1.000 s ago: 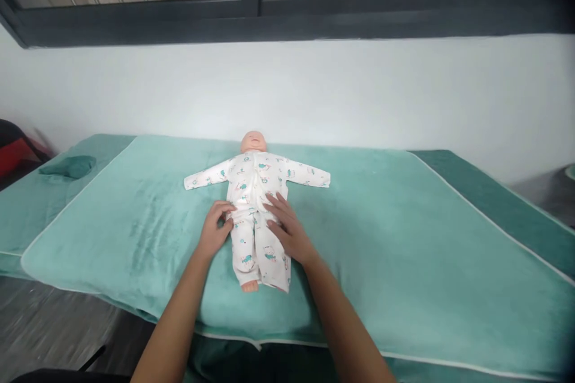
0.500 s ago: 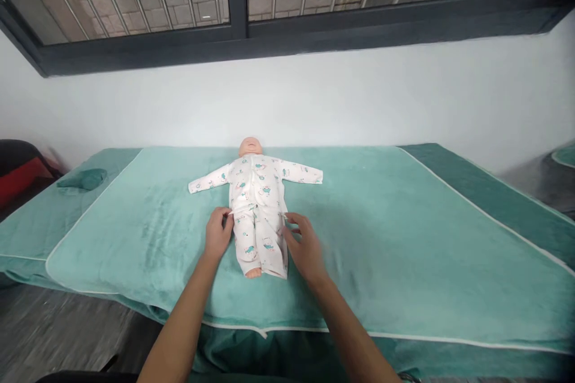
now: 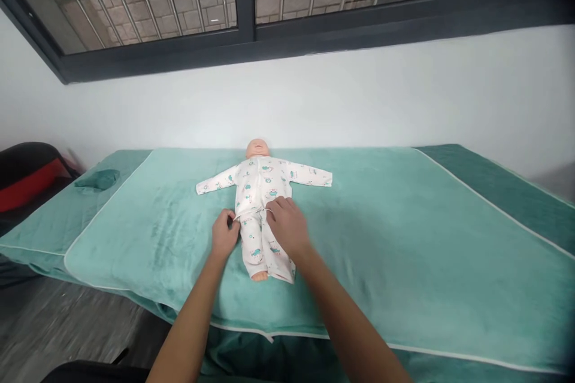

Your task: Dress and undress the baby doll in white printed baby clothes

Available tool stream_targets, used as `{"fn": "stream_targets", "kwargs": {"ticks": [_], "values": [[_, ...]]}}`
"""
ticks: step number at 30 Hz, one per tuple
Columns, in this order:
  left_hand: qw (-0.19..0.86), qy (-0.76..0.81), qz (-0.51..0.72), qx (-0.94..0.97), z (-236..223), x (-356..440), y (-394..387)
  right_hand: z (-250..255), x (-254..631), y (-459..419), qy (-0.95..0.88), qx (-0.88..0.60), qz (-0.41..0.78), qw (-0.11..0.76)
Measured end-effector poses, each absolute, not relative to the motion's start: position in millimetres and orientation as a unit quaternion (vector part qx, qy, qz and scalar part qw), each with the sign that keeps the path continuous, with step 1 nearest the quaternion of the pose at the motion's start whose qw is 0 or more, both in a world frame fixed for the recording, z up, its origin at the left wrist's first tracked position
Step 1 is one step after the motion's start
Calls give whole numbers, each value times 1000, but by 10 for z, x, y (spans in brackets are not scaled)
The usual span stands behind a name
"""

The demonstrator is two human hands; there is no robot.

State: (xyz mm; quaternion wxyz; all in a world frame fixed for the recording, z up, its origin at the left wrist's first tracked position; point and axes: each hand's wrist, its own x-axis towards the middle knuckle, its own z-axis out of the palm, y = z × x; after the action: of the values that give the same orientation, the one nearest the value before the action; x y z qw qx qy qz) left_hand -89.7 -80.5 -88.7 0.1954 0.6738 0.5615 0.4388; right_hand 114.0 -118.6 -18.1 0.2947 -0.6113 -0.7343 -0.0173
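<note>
Doll: on its back on the green bed cover [image 3: 381, 221], head [image 3: 257, 147] toward the white wall [image 3: 359, 96], sleeves [image 3: 309, 176] spread out either side.
Outfit: printed white top [image 3: 251, 182] on the doll's torso, matching pants [image 3: 252, 245] on its legs.
Left hand [image 3: 225, 233]: at the doll's waist, looks like thumb and fingers are pinching the pants' edge.
Right hand [image 3: 287, 224]: across the waist from it, fingers curled down over the fabric. Its palm's in the way, so honestly can't tell if it's gripping.
Feet: one bare foot [image 3: 259, 276] pokes out below the doll's shin; no foot shows at the other cuff.
Could go wrong: uneven tugging might twist the waistband or drag the doll crooked on that soft cover. Top's hem could bunch under the waistband if fingers catch both layers, imo.
</note>
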Motion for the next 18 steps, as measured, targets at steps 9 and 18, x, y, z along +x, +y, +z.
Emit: {"fn": "stream_targets", "kwargs": {"ticks": [9, 18], "values": [[216, 572, 451, 650, -910, -895, -774, -124, 1114, -1252, -761, -571, -17, 306], [225, 565, 465, 644, -894, -899, -785, -128, 964, -911, -792, -565, -82, 215]]}}
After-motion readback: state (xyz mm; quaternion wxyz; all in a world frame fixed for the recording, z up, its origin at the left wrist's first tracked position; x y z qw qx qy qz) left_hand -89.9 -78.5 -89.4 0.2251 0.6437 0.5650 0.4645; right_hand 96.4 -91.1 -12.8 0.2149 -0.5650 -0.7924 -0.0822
